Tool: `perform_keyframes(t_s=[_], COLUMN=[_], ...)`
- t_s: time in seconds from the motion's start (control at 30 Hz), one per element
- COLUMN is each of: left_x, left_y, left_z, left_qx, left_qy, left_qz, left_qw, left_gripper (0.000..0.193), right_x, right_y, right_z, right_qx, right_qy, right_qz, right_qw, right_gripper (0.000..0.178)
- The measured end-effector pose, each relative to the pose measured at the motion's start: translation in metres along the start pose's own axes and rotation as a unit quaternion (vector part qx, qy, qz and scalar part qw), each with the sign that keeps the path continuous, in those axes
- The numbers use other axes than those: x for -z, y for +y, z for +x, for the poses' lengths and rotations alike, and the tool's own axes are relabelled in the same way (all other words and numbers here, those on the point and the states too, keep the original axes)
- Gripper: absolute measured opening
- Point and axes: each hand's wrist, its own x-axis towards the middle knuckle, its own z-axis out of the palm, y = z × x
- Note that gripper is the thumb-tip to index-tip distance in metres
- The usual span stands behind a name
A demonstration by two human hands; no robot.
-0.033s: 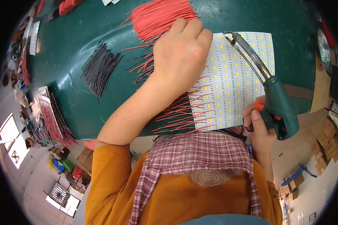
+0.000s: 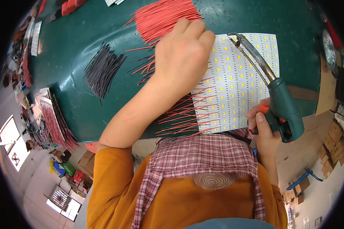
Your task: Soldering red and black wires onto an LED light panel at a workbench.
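Note:
My left hand [image 2: 181,59] hangs closed over the upper left edge of a white LED board [image 2: 237,103], just below a heap of red wires [image 2: 162,17]. Its fingertips are hidden under the hand, so whatever they pinch does not show. Red and black wires [image 2: 179,118] stick out in rows from the board's left edge. Wrapped round the handle of a green soldering gun [image 2: 284,103] is my right hand [image 2: 265,129], with fingers by the red trigger. The gun's curved metal tip lies over the board's top part; whether it touches cannot be told.
A pile of black wires [image 2: 103,72] lies on the green table [image 2: 65,110] to the left. At its left edge rests a stack of boards with wires attached [image 2: 52,114]. A round metal tin [image 2: 329,49] stands far right, near brown cardboard [image 2: 325,87].
My left hand has shifted very slightly to the left. The soldering gun and my right hand look the same.

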Motion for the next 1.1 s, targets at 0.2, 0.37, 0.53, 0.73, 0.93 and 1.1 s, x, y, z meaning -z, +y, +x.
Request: perform_keyframes(t_s=[0.2, 0.37, 0.53, 0.73, 0.93, 1.1], left_x=[0.067, 0.100, 0.098, 0.095, 0.092, 0.088], left_y=[-0.102, -0.159, -0.130, -0.136, -0.153, -0.149], left_z=[-0.020, -0.099, -0.102, -0.087, -0.085, -0.081], left_qx=[0.161, 0.306, 0.234, 0.235, 0.268, 0.288], left_qy=[0.069, -0.047, -0.081, -0.108, -0.095, -0.109], left_qz=[0.042, 0.091, 0.152, 0.191, 0.192, 0.216], left_qw=[0.984, 0.946, 0.957, 0.947, 0.939, 0.927], left_gripper=[0.022, 0.028, 0.022, 0.014, 0.019, 0.022], right_x=[0.010, 0.016, 0.012, 0.008, 0.009, 0.004], right_y=[0.009, 0.021, 0.019, 0.022, 0.028, 0.030], right_z=[-0.008, -0.005, -0.010, -0.017, -0.008, -0.008], right_qx=[0.012, 0.029, 0.029, 0.025, 0.031, 0.026], right_qy=[0.025, 0.035, 0.016, 0.016, 0.023, 0.030], right_qz=[0.010, 0.031, 0.026, 0.002, 0.016, 0.021], right_qw=[1.000, 0.998, 0.999, 1.000, 0.999, 0.999], right_gripper=[0.027, 0.028, 0.028, 0.029, 0.030, 0.029])
